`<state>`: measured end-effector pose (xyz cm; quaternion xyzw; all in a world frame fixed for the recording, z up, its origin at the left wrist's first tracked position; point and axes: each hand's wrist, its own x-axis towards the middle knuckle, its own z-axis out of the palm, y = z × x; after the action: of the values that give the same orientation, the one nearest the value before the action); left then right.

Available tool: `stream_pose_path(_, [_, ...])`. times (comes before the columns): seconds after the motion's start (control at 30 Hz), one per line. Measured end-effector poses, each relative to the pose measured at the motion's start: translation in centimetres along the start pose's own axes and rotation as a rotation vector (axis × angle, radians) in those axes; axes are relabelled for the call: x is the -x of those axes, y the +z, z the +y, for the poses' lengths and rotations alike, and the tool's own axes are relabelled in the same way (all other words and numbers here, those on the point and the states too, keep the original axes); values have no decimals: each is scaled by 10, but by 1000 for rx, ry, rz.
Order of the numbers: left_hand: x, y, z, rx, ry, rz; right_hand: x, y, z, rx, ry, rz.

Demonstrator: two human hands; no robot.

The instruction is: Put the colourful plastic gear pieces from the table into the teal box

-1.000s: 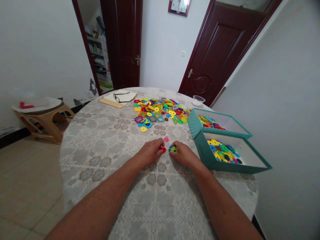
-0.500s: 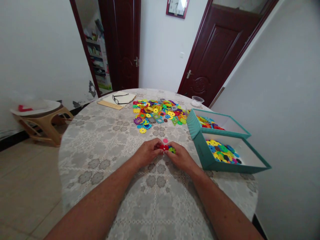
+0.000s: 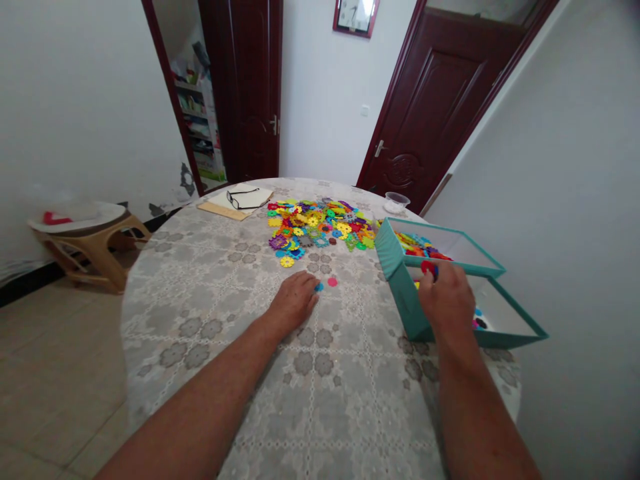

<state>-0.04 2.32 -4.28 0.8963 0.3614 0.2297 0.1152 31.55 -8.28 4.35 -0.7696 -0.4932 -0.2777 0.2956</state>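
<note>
One red disc (image 3: 427, 267), pinched by the right hand (image 3: 447, 295) at the near box (image 3: 407, 312), three o'clock from the left hand (image 3: 295, 297), could drop among loose pieces (image 3: 481, 323) if those fingers slacken, while left fingers touch a blue disc (image 3: 319, 287), grip unclear.

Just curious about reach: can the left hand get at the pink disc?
Likely yes: the pink disc lies on the table close to the left hand, with only a blue piece between; the right hand is off at the teal box.
</note>
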Motion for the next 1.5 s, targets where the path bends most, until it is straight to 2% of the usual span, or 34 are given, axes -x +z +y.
stream_pose_path(0.07, [-1, 1, 1, -18, 17, -22, 0, 1, 9, 105, 41, -30])
stream_pose_path(0.13, [-2, 0, 1, -25, 35, -35, 1, 0, 8, 137, 30, -12])
stream_pose_path(0.2, [-3, -1, 1, -19, 55, -47, 3, 0, -3, 56, -49, 25])
stream_pose_path(0.27, [-5, -2, 2, -2, 73, -59, 9, 2, -24, -117, -184, 0])
stream_pose_path(0.37, [-6, -2, 3, 9, 79, -62, 30, 16, -63, -362, -353, -185])
stream_pose_path(0.47, [-6, -1, 4, -4, 69, -51, 55, 41, -94, -495, -413, -382])
stream_pose_path(0.57, [-4, 0, 4, 3, 68, -39, 70, 69, -109, -541, -371, -500])
stream_pose_path(0.63, [-3, 1, 4, 11, 60, -35, 69, 82, -112, -541, -298, -542])
stream_pose_path(0.73, [-2, 1, 5, -3, 47, -41, 56, 93, -115, -495, -217, -638])
stream_pose_path(0.87, [0, 2, 6, -35, 37, -27, 37, 100, -121, -409, -207, -808])
stream_pose_path(1.1, [1, -3, 10, -44, -14, -29, 28, 105, -119, -440, -207, -861])
stream_pose_path(1.33, [2, -4, 12, -41, -38, -26, 40, 89, -116, -558, -188, -914])
stream_pose_path(1.5, [3, -2, 11, -28, -44, -2, 59, 75, -122, -632, -321, -871])
